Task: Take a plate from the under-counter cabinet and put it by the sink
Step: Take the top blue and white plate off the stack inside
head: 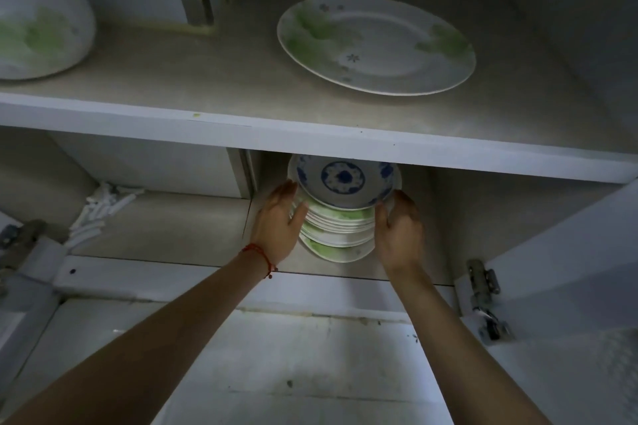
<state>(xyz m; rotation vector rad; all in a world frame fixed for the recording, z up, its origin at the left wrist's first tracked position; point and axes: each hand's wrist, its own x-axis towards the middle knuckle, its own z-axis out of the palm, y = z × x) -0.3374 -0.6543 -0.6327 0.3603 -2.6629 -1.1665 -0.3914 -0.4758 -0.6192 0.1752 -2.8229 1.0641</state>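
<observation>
A stack of white plates with green leaf prints stands on the lower shelf of the open cabinet. On top of it lies a blue-and-white patterned plate, its far edge hidden under the upper shelf board. My left hand rests against the left side of the stack, fingers at the rim of the top plates. My right hand is at the right side, fingertips touching the blue plate's rim. Whether either hand grips a plate cannot be told.
The upper shelf carries a large oval plate with green leaves and a big white vessel at the left. White plastic pieces lie at the lower shelf's left. Door hinges sit at both sides; the right door stands open.
</observation>
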